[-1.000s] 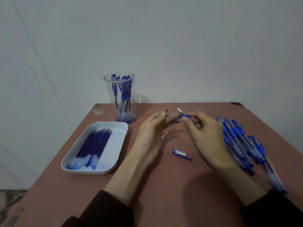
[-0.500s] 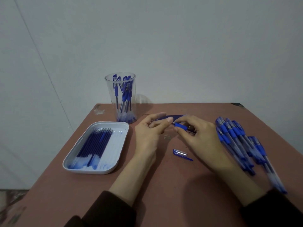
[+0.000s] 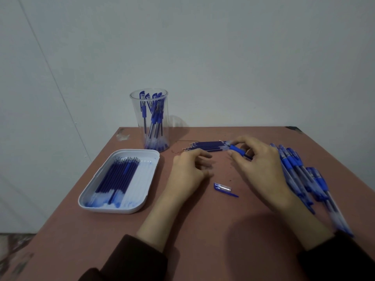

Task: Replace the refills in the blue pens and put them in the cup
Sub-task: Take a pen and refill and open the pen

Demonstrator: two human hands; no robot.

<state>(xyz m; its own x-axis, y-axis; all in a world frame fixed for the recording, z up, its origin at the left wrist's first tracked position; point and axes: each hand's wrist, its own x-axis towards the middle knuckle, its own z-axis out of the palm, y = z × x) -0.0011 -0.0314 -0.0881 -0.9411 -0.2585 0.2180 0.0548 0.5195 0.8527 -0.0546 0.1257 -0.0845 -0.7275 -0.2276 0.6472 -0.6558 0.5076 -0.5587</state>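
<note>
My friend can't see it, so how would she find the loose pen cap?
Start at the brown table, then look between the left hand and the right hand. The pen cap lies there alone: short, clear with a blue clip, unlike the long pens.

Cup (image 3: 149, 120) behind tray (image 3: 97, 191), pens (image 3: 300, 175) right.

A reddish-brown table (image 3: 203, 230) stands against a plain pale wall (image 3: 223, 57).
</note>
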